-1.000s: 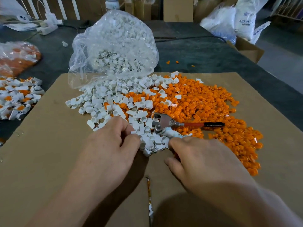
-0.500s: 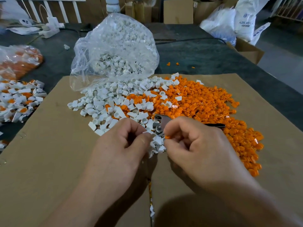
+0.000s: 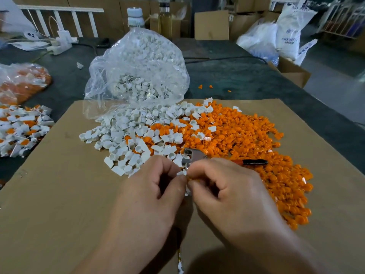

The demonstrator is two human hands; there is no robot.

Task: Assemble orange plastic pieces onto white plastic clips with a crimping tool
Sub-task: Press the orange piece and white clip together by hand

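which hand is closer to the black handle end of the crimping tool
Right. The right hand sits just short of the black handle end, on the person's side of it; the left hand, pinching a white clip, is farther off to its left.

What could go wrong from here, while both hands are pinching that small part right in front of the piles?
1. The white clip pinched between the left hand and right hand is tiny; if it slips, it could vanish among the loose white clips just beyond.
2. The crimping tool lies on the orange pieces, its middle hidden behind the right hand; reaching for it could scatter parts off the cardboard.
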